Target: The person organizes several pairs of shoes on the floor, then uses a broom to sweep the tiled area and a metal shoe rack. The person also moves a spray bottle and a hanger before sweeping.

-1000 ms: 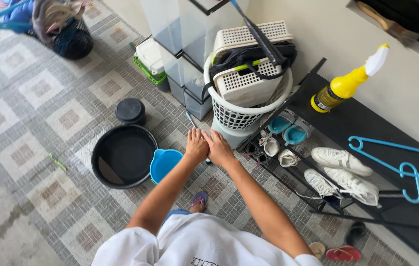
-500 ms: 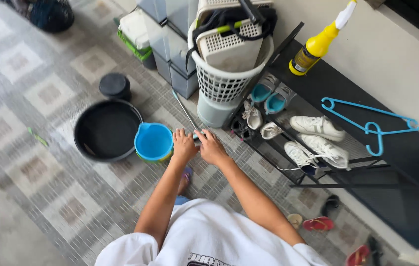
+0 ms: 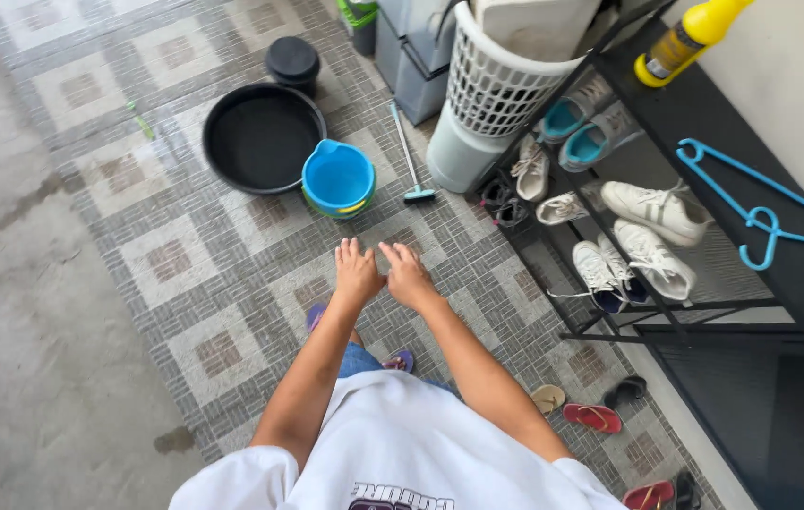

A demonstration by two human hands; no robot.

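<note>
Both my arms reach forward and down over the patterned tile floor. My left hand (image 3: 356,270) and my right hand (image 3: 408,274) hang side by side, fingers stretched forward, holding nothing. Just beyond them stands a small blue bucket (image 3: 338,177), with a large black basin (image 3: 260,135) to its left. A long-handled brush (image 3: 409,162) lies on the floor to the right of the bucket.
A white laundry basket (image 3: 499,90) stands on a grey bin at the back. A black shoe rack (image 3: 659,255) on the right holds white sneakers (image 3: 652,210), a blue hanger (image 3: 761,212) and a yellow spray bottle (image 3: 684,40). Flip-flops (image 3: 592,416) lie by the rack. A black lid (image 3: 292,59) sits behind the basin.
My hands have drawn back from the laundry basket toward me and lowered. The view has tilted down, so the basket and bucket now sit farther off.
</note>
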